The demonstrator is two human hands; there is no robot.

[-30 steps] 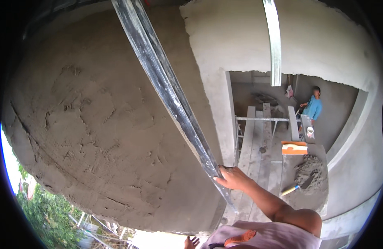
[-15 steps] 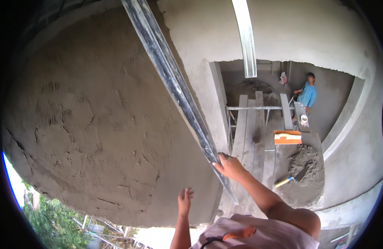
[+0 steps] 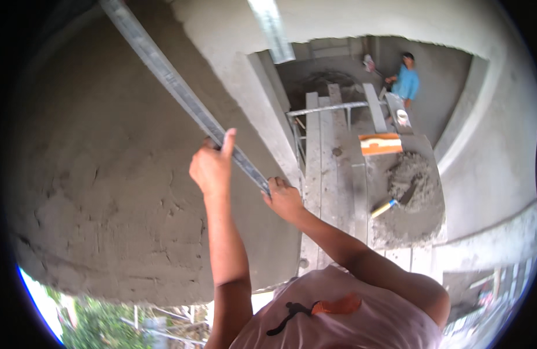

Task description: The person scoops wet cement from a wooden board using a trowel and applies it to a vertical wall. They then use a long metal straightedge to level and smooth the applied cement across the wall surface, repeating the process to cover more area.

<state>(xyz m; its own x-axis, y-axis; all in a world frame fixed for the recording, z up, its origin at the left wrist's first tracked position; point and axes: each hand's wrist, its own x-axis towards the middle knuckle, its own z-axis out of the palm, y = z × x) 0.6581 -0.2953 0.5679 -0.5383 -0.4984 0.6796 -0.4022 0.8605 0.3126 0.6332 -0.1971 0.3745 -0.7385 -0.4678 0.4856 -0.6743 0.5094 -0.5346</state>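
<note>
Grey plastered wall (image 3: 105,203) everywhere to the left of our grip, folks, smoother above and ridged with cracks and ripples lower down! And we've got both hands busy on one long metal bar (image 3: 175,87): it runs slantwise from our grip toward the upper left, right out of view at the top. Our right hand (image 3: 284,199) is clasped around its lower end, fingers curled over; our left hand (image 3: 212,166) grasps it a little farther up, thumb pointing upward along the near side. Whether the bar touches the wall, we can't tell. Look right of the grip, and planks (image 3: 329,168) stretch away from us, with an orange float (image 3: 380,143) lying flat, its pale handle on top. Just nearer to us sits a heap of wet mortar (image 3: 411,174), and a trowel (image 3: 384,208) rests with its blade on that heap, yellow handle angled toward us. Well beyond the grip, up and to the right, a white cup (image 3: 402,118) stands near a person in blue (image 3: 405,83). Below and left of our hands, we catch green foliage (image 3: 105,326), bright against the grey.
</note>
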